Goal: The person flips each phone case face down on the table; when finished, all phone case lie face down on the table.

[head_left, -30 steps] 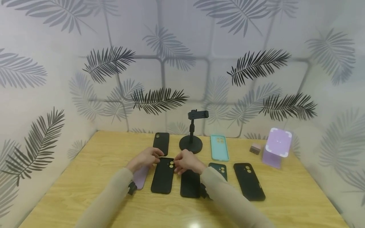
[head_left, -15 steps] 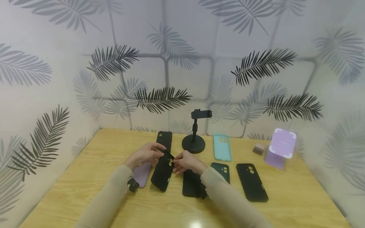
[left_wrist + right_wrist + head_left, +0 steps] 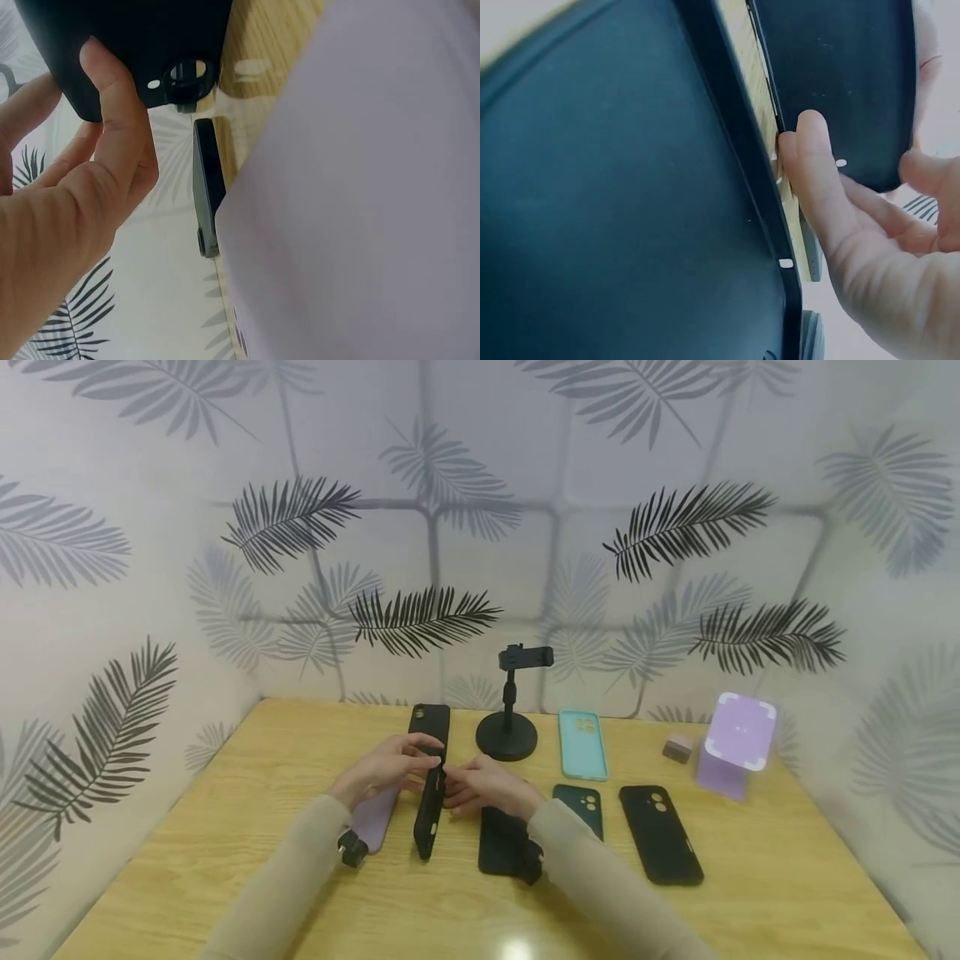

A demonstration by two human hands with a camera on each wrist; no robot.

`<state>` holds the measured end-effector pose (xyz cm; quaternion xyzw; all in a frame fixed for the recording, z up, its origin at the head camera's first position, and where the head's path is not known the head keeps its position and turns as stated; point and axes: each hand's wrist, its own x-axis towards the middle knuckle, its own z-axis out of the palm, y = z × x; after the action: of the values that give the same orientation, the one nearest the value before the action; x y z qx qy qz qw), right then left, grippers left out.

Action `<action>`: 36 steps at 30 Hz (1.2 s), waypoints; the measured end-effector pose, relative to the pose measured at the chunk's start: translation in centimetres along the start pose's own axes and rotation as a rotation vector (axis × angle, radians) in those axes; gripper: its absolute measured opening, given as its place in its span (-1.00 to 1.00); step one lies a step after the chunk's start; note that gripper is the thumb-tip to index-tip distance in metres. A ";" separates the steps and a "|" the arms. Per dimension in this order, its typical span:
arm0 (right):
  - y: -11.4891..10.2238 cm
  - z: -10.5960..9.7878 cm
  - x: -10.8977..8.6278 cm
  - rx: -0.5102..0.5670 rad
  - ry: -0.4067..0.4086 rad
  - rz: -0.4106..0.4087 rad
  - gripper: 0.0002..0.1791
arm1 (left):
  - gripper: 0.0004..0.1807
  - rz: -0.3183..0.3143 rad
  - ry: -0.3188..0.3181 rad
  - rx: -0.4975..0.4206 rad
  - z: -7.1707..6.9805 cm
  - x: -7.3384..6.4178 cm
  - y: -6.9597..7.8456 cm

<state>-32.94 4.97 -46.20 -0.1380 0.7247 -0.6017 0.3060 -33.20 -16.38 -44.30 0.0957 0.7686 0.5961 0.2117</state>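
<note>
A black phone case (image 3: 427, 818) stands tilted up on its long edge in the head view, between my two hands. My left hand (image 3: 393, 768) pinches its upper end; in the left wrist view a fingertip lies against the back near the camera hole (image 3: 184, 81). My right hand (image 3: 491, 783) grips the same end from the other side. In the right wrist view its fingers touch the inner face of the case (image 3: 840, 75). A lilac phone case (image 3: 371, 820) lies under my left wrist. Another black case (image 3: 498, 847) lies partly hidden under my right wrist.
Behind the hands lie a black case (image 3: 431, 720) and a black phone stand (image 3: 507, 737). To the right are a turquoise case (image 3: 583, 747), a dark green case (image 3: 581, 802), a black case (image 3: 660, 839), a small block (image 3: 677, 748) and a lilac stand (image 3: 738, 735).
The black phone case lay flat with its back up. Both hands have since lifted and turned it onto its edge, and the hands have come closer together.
</note>
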 end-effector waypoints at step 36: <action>0.6 -1.4 -1.8 0.047 0.067 -0.052 -0.24 | -0.49 -0.047 -0.078 0.161 0.2 0.0 -0.6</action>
<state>-32.29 7.20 -46.11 -0.1295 0.7165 -0.6305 0.2688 -33.06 -16.40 -44.90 0.1173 0.8073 0.5229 0.2472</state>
